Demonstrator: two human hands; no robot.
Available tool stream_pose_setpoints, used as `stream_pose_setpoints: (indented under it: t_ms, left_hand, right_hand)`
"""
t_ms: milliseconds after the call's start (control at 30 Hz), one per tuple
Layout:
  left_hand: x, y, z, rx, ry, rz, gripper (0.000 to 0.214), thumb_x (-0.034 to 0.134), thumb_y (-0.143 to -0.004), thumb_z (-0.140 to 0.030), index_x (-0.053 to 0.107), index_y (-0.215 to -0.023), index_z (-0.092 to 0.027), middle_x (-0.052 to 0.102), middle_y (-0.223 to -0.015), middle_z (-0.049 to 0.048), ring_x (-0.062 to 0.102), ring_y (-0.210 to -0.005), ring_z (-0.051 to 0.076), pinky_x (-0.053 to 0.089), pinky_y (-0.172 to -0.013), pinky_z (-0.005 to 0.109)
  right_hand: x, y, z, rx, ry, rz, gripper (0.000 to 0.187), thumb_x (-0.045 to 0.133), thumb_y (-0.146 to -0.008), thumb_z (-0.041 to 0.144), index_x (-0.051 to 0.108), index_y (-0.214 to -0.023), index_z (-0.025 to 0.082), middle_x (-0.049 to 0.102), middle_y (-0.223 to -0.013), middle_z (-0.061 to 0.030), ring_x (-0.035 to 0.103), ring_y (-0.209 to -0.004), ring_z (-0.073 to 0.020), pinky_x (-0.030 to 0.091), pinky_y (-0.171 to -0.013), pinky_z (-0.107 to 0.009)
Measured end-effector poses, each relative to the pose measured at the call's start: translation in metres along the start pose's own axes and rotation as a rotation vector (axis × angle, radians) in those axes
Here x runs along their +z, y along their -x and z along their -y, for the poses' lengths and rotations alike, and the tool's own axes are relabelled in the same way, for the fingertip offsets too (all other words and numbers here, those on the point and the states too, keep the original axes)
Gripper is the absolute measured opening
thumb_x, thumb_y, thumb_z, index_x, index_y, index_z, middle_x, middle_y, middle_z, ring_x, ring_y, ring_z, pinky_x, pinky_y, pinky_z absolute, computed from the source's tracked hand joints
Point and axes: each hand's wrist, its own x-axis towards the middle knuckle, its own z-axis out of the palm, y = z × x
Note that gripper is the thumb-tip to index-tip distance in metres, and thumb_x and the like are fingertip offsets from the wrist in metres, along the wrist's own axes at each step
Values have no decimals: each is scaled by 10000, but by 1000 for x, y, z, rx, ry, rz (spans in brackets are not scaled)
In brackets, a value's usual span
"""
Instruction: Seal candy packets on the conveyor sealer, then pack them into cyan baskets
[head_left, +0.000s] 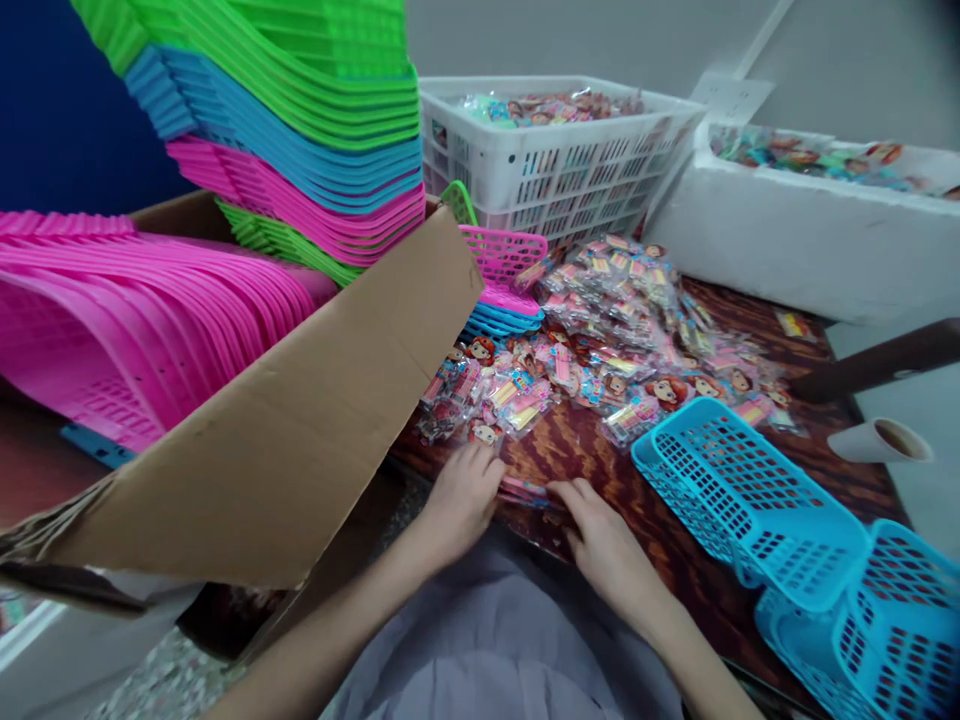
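Observation:
My left hand [466, 500] is closed at the left end of a small stack of plastic-wrapped packets [523, 490], low at the table's near edge. On the stack's other end are the curled fingers of my right hand [606, 540], thumb underneath. Pink and blue edges of the packets show between the two hands; the rest is covered by fingers. Just beyond lies a spread of similar clear packets [517, 395] with cartoon-girl heads and pink and yellow pieces. Farther back they rise into a heap [615, 290].
A cardboard box [300, 420] with stacked pink baskets [150, 330] stands at left, beside green, blue and pink ones. Blue baskets [750, 490] sit at right, near a paper cup [877, 441] and a dark pole [885, 360]. A white crate [555, 165] and foam box [817, 220] hold more packets behind.

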Motion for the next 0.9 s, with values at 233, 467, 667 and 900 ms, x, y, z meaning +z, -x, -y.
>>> stream_pose_setpoints:
  t_ms: [233,467,667,900]
  left_hand:
    - [-10,-8,-4,96,-242,182,275,443,-847,-42,558,-1062,-170,589,-1049,118,566,-965,287,512,-799,417]
    - [-2,-2,-7,100,-244,160,324,518,-807,-79,539,-1122,-152,590,-1076,118,544,-972,301,490,-881,464]
    - [-3,0,0,123,-134,139,211,485,-926,-157,546,-1126,-183,606,-1072,76,557,-1004,253,470,-934,412]
    - [4,-4,6,147,-120,20,169,504,-911,-114,591,-1045,-168,593,-1226,122,530,-1184,279,371,-1099,499]
  right_hand:
    - [-28,-36,10,-123,-109,137,180,576,-812,146,632,-975,199,649,-983,-43,626,-912,-210,484,-804,-304]
    - [-47,-151,24,-361,233,-227,427,366,-910,61,584,-1265,157,605,-1284,-142,491,-1217,-260,333,-1066,-447]
    - [-36,-150,18,-290,608,-296,251,435,-895,103,626,-1055,127,617,-1083,-160,504,-1098,-300,330,-992,-455]
    - [-32,-104,32,-123,314,-11,109,589,-842,172,614,-940,211,684,-897,-52,627,-835,-211,354,-680,-279]
